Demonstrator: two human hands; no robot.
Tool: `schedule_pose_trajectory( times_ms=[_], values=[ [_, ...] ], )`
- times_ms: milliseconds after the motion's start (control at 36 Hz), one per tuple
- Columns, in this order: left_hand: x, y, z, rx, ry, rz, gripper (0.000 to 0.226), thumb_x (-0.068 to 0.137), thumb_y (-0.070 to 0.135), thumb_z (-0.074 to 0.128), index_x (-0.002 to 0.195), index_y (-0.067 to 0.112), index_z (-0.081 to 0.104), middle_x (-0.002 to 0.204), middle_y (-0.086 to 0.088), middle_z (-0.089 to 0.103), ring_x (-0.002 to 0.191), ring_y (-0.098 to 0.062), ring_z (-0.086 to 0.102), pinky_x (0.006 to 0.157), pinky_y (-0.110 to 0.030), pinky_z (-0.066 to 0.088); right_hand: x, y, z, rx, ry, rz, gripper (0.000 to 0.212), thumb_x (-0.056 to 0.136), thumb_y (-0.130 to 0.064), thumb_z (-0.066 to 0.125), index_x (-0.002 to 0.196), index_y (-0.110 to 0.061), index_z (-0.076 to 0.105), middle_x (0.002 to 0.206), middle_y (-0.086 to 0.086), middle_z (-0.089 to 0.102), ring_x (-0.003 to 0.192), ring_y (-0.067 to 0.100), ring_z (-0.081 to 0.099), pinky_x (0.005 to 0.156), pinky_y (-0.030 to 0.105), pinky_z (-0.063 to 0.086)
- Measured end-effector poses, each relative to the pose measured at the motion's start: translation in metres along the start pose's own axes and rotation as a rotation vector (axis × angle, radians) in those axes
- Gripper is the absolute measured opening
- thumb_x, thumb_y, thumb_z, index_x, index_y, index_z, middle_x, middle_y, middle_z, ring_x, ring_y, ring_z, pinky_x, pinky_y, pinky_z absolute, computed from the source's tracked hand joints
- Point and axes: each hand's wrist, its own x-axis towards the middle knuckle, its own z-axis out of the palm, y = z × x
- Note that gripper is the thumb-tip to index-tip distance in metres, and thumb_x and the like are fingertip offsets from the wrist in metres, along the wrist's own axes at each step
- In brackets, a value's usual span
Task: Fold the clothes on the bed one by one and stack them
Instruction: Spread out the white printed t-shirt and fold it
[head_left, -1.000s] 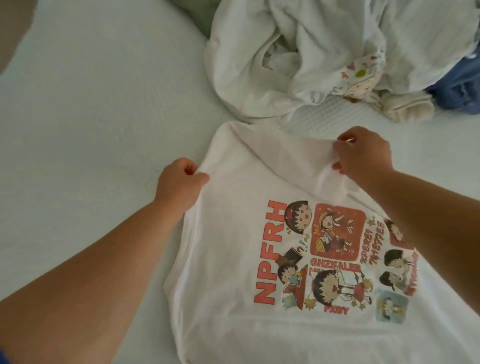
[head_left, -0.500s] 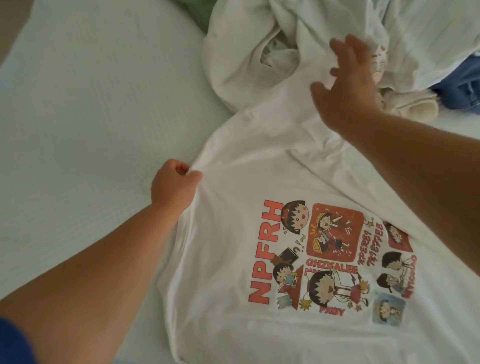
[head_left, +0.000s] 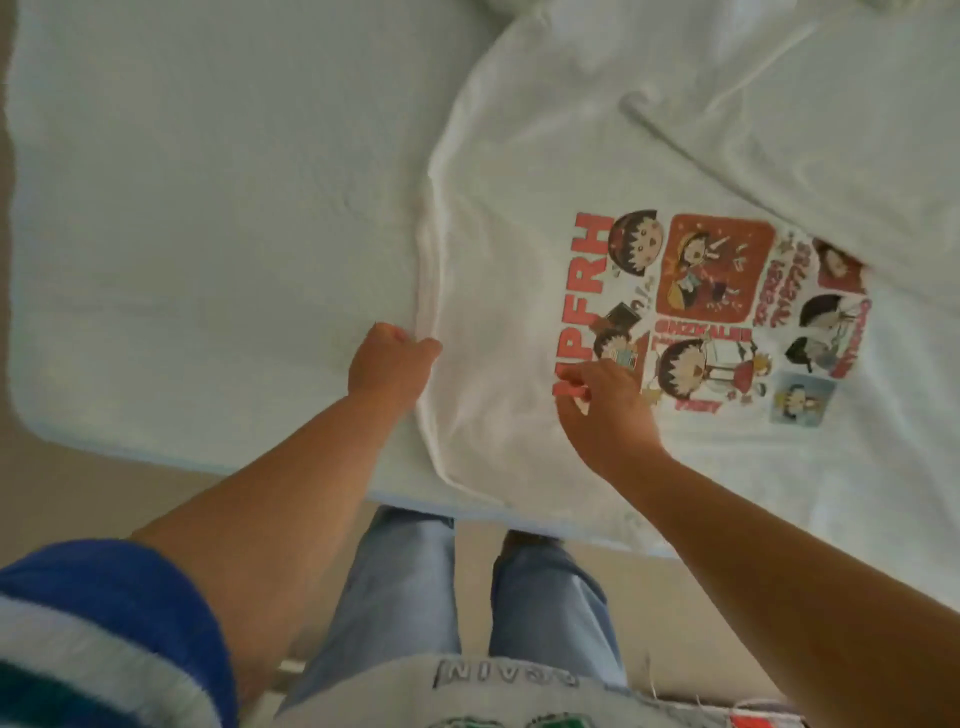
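While the white cotton T-shirt with a red cartoon print (head_left: 519, 208) lies spread on the pale quilted bed (head_left: 208, 208), close to the near edge where the person stands, both hands work its nearer portion. The left hand (head_left: 387, 366) is closed in a fist on the shirt's left side edge, the cloth bunched into a soft ridge just beyond the knuckles. The right hand (head_left: 605, 410) rests on the front panel at the near left corner of the cartoon print (head_left: 711, 306); its fingertips are drawn together as if pinching the fabric, though whether cloth is actually caught between them cannot be told from this view.

Handling, as a judgement: the shirt is light, limp and unbreakable, holds no shape of its own, and drags readily over the bed cover. It is best taken by edges, seams or corners, with both hands spaced apart so the panel stays taut; a grip mid-panel only gathers wrinkles.

Orientation: the shirt's long axis runs roughly from the near edge of the bed toward the far right corner, slightly skewed to the edge. The lettering runs along that axis. A loose fold or sleeve (head_left: 779, 150) crosses the far part of the shirt and covers the far right corner of the print. Which end is the collar cannot be told, as both ends lie outside the clear view.
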Motion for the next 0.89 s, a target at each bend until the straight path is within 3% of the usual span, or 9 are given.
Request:
schedule_pose_trajectory(
  times_ms=[167, 278, 389, 472, 639, 722, 778, 833, 889],
  values=[
    [-0.031, -0.054, 0.013, -0.110, -0.058, -0.148, 0.031, 0.080, 0.033, 0.064, 0.087, 0.003, 0.061, 0.088, -0.011, 0.063, 0.089, -0.031, 0.062, 0.066, -0.032, 0.044, -0.087, 0.021, 0.043, 0.050, 0.158, 0.158, 0.036, 0.087, -0.025, 0.062, 0.121, -0.015, 0.055, 0.124, 0.005, 0.049, 0.115, 0.023, 0.044, 0.096, 0.035, 0.038],
    [-0.052, -0.077, 0.037, -0.431, -0.255, -0.381, 0.020, 0.084, 0.027, 0.063, 0.095, 0.011, 0.060, 0.101, -0.011, 0.065, 0.092, -0.026, 0.062, 0.073, -0.032, 0.046, -0.123, 0.047, 0.059, 0.444, 0.400, 0.657, 0.052, 0.085, -0.017, 0.060, 0.133, -0.013, 0.041, 0.134, 0.007, 0.035, 0.121, 0.027, 0.039, 0.102, 0.043, 0.036],
    [-0.067, -0.096, 0.068, -0.548, -0.305, -0.429, 0.011, 0.087, 0.020, 0.061, 0.095, 0.013, 0.058, 0.091, -0.006, 0.062, 0.076, -0.018, 0.061, 0.067, -0.027, 0.045, -0.132, 0.081, 0.069, 0.737, 0.396, 1.004, 0.066, 0.086, -0.019, 0.062, 0.143, -0.012, 0.029, 0.145, 0.008, 0.031, 0.124, 0.028, 0.042, 0.099, 0.041, 0.037],
    [-0.079, -0.104, 0.087, -0.628, -0.330, -0.417, 0.004, 0.090, 0.018, 0.057, 0.087, 0.015, 0.057, 0.085, -0.003, 0.062, 0.073, -0.015, 0.060, 0.068, -0.026, 0.044, -0.130, 0.098, 0.074, 1.000, 0.325, 0.845, 0.028, 0.083, -0.007, 0.064, 0.107, -0.022, 0.058, 0.118, 0.005, 0.059, 0.092, 0.013, 0.055, 0.083, 0.030, 0.041],
    [-0.097, -0.108, 0.104, -0.936, -0.153, -0.282, 0.010, 0.094, 0.021, 0.053, 0.087, 0.016, 0.056, 0.085, -0.003, 0.062, 0.077, -0.017, 0.060, 0.071, -0.031, 0.050, -0.127, 0.126, 0.061, 1.021, 0.436, 0.602, 0.025, 0.082, -0.020, 0.068, 0.068, -0.024, 0.048, 0.077, -0.005, 0.050, 0.073, 0.011, 0.048, 0.076, 0.030, 0.039],
    [-0.106, -0.103, 0.101, -0.712, 0.023, -0.081, 0.022, 0.094, 0.031, 0.051, 0.079, 0.016, 0.055, 0.069, 0.002, 0.058, 0.062, -0.016, 0.056, 0.057, -0.026, 0.048, -0.131, 0.133, 0.055, 0.781, 0.477, 0.416, 0.028, 0.083, -0.034, 0.064, 0.064, -0.023, 0.046, 0.074, -0.008, 0.051, 0.067, 0.010, 0.045, 0.068, 0.028, 0.036],
    [-0.109, -0.102, 0.099, -0.612, 0.079, 0.013, 0.022, 0.093, 0.036, 0.050, 0.090, 0.015, 0.059, 0.087, -0.001, 0.064, 0.082, -0.022, 0.063, 0.074, -0.033, 0.054, -0.138, 0.132, 0.053, 0.742, 0.473, 0.315, 0.034, 0.084, -0.040, 0.059, 0.061, -0.023, 0.039, 0.053, -0.017, 0.042, 0.052, 0.003, 0.036, 0.057, 0.025, 0.033],
    [-0.112, -0.103, 0.095, -0.627, 0.011, 0.023, 0.021, 0.090, 0.039, 0.055, 0.098, 0.020, 0.060, 0.103, 0.000, 0.066, 0.096, -0.021, 0.064, 0.085, -0.037, 0.053, -0.146, 0.133, 0.054, 0.747, 0.461, 0.239, 0.036, 0.083, -0.042, 0.056, 0.061, -0.023, 0.035, 0.045, -0.019, 0.041, 0.045, -0.001, 0.035, 0.048, 0.015, 0.031],
    [-0.115, -0.107, 0.093, -0.697, -0.159, -0.053, 0.024, 0.085, 0.039, 0.064, 0.099, 0.019, 0.064, 0.099, 0.003, 0.070, 0.088, -0.016, 0.068, 0.075, -0.030, 0.055, -0.151, 0.135, 0.060, 0.775, 0.384, 0.214, 0.028, 0.082, -0.041, 0.061, 0.068, -0.023, 0.044, 0.053, -0.024, 0.055, 0.050, -0.007, 0.049, 0.048, 0.007, 0.035]
  ],
)
